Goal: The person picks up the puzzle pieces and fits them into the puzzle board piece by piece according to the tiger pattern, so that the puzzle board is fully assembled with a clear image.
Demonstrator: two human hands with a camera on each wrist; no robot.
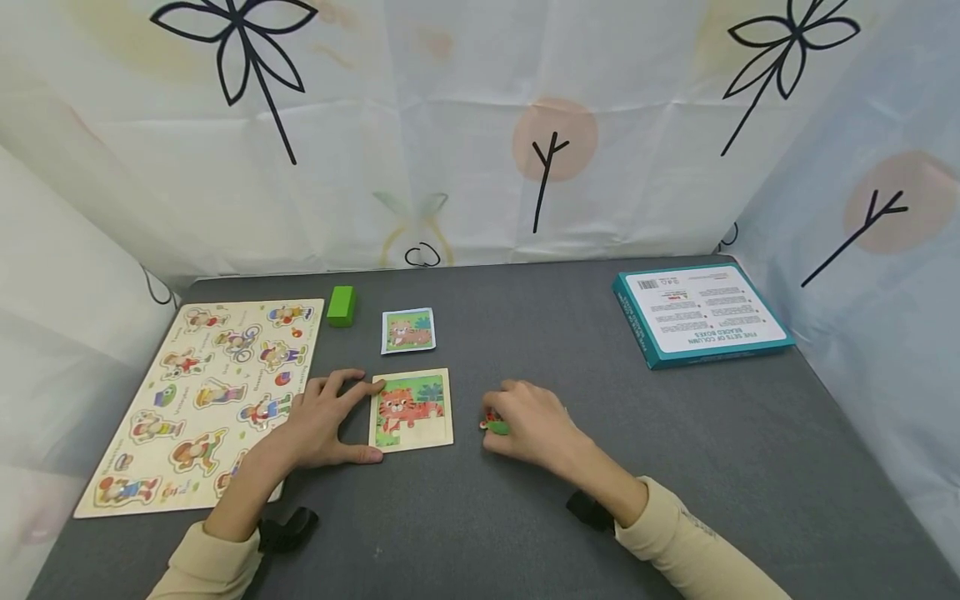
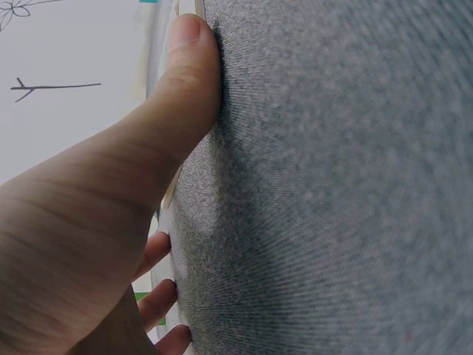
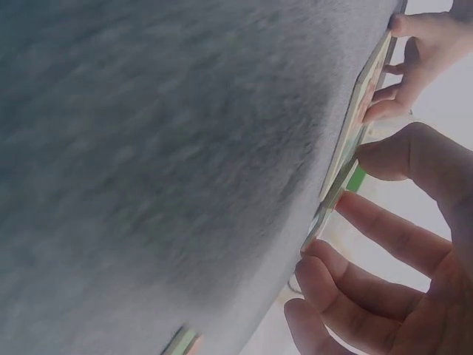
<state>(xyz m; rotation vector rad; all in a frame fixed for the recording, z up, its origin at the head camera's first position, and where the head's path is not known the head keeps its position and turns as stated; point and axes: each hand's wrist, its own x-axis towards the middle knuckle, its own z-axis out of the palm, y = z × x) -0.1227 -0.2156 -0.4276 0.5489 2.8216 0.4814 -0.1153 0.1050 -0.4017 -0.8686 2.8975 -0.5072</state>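
A small wooden jigsaw puzzle board (image 1: 414,437) lies in front of me, showing a partly filled red tiger picture with bare wood along its lower right. My left hand (image 1: 322,425) steadies it from the left, fingers spread, index finger at its upper left corner and thumb at the lower left. To the right of the board, my right hand (image 1: 532,423) pinches a puzzle piece (image 1: 497,427) with green and red on it, low over the table. In the right wrist view the thin piece (image 3: 341,177) sits edge-on between thumb and fingertips.
A large wooden picture board (image 1: 180,408) lies at the left, partly under my left forearm. Behind the puzzle are a green block (image 1: 341,306) and a small picture card (image 1: 408,332). A teal box (image 1: 705,312) lies at the back right, near the fabric wall (image 1: 465,167).
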